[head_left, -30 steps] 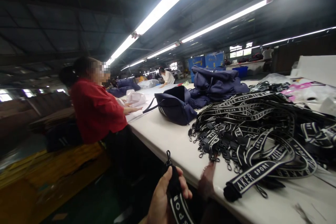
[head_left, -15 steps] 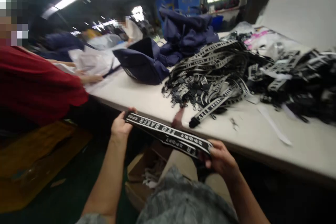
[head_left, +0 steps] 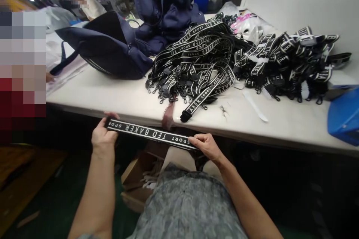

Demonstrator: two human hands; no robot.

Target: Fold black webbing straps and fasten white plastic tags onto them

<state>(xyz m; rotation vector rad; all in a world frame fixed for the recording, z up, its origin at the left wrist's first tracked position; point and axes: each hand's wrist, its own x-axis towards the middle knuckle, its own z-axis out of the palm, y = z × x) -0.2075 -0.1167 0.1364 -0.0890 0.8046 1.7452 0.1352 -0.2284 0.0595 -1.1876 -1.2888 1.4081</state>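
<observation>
A black strap point(head_left: 150, 132) with white lettering and white edge lines stretches between my hands, just in front of the table edge. My left hand point(head_left: 105, 134) grips its left end, fingers closed round it. At the other end my right hand point(head_left: 206, 145) pinches the strap between thumb and fingers. On the table beyond lies a heap of matching straps point(head_left: 193, 50) with small black hooks at its near side. One loose strap point(head_left: 200, 101) curves out of that heap towards the edge.
Navy bags point(head_left: 106, 44) lie at the back left of the white table point(head_left: 126, 97). More bundled straps point(head_left: 291, 59) are piled at the right, near a blue container point(head_left: 344, 117). A cardboard box point(head_left: 137, 175) stands below the table. Another person point(head_left: 25, 82) is at the left.
The strap's lower layer, visible hanging apart before, now lines up behind the upper one. My right hand has shifted along with it. The view has turned to the right.
</observation>
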